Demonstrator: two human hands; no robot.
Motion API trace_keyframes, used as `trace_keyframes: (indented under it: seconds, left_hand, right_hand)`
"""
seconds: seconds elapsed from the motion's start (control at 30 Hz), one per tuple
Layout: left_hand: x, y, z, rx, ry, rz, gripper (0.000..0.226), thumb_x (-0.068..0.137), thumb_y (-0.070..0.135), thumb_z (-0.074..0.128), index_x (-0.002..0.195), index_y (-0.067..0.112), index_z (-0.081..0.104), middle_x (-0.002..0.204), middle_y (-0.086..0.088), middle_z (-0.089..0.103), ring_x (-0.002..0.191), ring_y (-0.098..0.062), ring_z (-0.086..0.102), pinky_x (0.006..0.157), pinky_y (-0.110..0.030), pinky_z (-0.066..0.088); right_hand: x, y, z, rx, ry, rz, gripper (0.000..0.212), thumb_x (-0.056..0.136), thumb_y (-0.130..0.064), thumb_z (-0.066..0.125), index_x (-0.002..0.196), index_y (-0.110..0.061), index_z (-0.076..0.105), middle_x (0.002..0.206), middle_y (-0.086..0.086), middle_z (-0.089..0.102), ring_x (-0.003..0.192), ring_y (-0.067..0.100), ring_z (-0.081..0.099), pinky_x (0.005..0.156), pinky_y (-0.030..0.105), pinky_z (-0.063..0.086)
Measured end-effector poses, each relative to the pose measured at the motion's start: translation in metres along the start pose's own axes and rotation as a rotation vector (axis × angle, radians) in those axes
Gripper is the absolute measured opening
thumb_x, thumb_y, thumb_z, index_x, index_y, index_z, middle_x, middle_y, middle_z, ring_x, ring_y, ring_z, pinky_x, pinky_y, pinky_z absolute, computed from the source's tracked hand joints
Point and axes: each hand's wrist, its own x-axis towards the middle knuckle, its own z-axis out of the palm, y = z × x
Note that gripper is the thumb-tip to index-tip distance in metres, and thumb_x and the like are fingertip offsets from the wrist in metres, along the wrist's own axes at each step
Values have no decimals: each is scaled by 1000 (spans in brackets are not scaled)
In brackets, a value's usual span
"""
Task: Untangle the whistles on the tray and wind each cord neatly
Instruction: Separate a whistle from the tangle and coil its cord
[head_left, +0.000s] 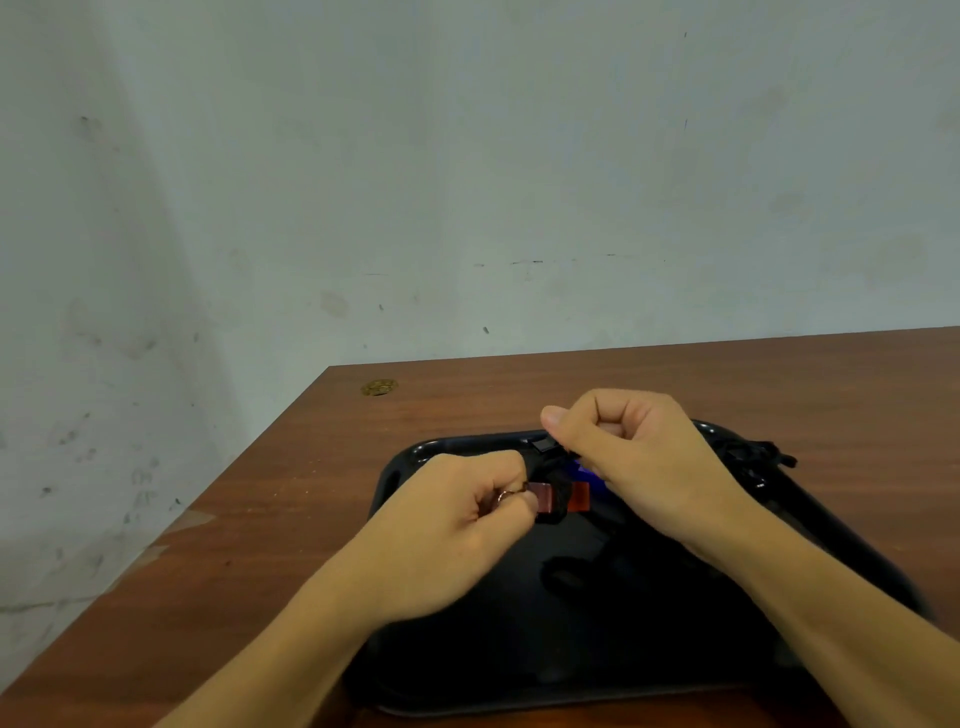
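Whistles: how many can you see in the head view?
2. A red whistle sits between the hands, left hand pinching its ring. A blue one shows partly under the right hand. The cord bundle at the tray's far right may hide more.

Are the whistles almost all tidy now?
Not yet. The left hand holds the red whistle by its ring while the right hand pinches its black cord, partly wrapped around it. A blue whistle peeks out behind. A black cord bundle sits at the tray's far corner; whether it's neat, I can't tell.
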Motion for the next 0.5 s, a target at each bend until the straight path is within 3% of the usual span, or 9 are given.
trace_keyframes:
  seconds: [0.17, 0.33, 0.43, 0.5]
  left_hand:
    - [4, -4, -1, 100, 195, -18, 29, 90, 32, 50, 68, 16, 40, 61, -8, 47, 55, -22, 42, 52, -36, 32]
    - [4, -2, 0, 35, 386, -45, 36, 97, 28, 54, 68, 10, 41, 58, -10, 46, 51, -17, 38, 50, -34, 30]
    - [7, -2, -1, -60, 478, -99, 35, 95, 25, 53, 67, 8, 41, 53, -1, 41, 51, -6, 36, 49, -22, 29]
    - [8, -3, -1, -167, 505, -148, 36, 96, 22, 53, 68, 3, 41, 51, 5, 40, 50, -8, 36, 51, -22, 32]
  right_hand:
    - [-7, -5, 8, -69, -7, -115, 11, 95, -21, 65, 84, -21, 68, 60, -1, 66, 53, 7, 56, 57, 18, 46]
    - [-9, -6, 14, -96, -15, -107, 11, 98, -18, 59, 92, -25, 66, 66, -2, 71, 56, 26, 53, 63, 33, 51]
    - [-9, -5, 16, -61, -52, -65, 12, 99, -21, 57, 91, -22, 66, 61, -1, 70, 54, 23, 50, 63, 24, 48]
    - [-8, -4, 17, -46, -96, -44, 16, 100, -24, 56, 89, -21, 68, 58, -1, 68, 58, 24, 60, 79, 19, 50]
